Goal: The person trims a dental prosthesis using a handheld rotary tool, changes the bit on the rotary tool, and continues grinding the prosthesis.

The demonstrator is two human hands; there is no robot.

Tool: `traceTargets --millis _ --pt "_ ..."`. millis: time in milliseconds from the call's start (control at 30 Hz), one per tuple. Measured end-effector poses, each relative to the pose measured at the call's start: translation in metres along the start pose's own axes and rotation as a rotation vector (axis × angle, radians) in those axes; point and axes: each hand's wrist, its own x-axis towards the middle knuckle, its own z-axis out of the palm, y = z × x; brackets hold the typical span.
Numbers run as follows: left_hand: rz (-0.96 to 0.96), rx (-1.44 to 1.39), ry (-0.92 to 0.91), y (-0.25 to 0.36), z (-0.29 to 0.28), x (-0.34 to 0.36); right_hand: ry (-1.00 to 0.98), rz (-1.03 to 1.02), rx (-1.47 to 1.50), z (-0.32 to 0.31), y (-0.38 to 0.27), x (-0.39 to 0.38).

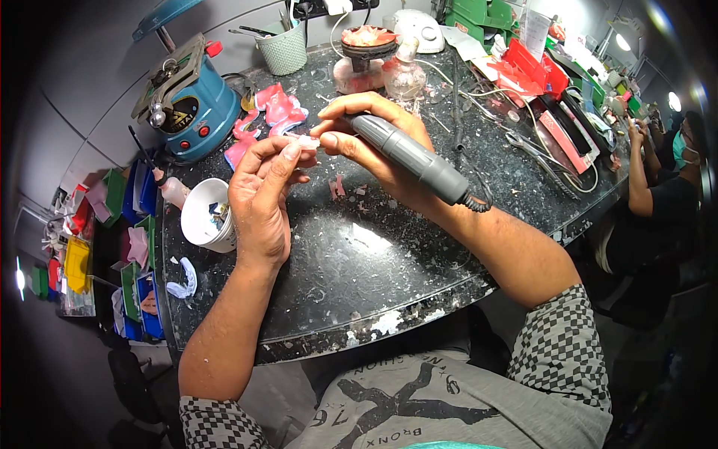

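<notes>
One pale piece [307, 141] protrudes from left grip [262, 183]; right grip [404, 121] holds handpiece [407, 156].

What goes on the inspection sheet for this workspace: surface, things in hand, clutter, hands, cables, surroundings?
Surface: dark tabletop, chipped along its front edge; pink scraps lie on it.
Things in hand: grey handpiece; small pinkish piece.
Clutter: white tub, red-and-pink moulded pieces.
Hands: left hand pinches the small pinkish piece; right hand grips the grey handpiece.
Cables: dark cord leaves the grey handpiece's rear end.
Surroundings: blue machine at back left; another person at right.
</notes>
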Motion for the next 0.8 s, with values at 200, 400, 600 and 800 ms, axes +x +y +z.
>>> traceTargets --millis 200,400,600,800 --pt "0.017 0.043 0.003 0.0 0.001 0.0 -0.048 -0.051 -0.055 0.0 -0.007 0.0" --pt "0.069 0.067 0.004 0.001 0.0 0.0 -0.014 -0.027 0.065 0.002 -0.006 0.0" --pt "0.096 0.08 -0.023 0.006 0.007 -0.004 0.005 -0.441 -0.272 -0.002 0.005 0.004" --pt "0.1 0.121 -0.022 0.005 0.006 -0.006 0.0 -0.422 -0.349 -0.001 0.002 -0.002"
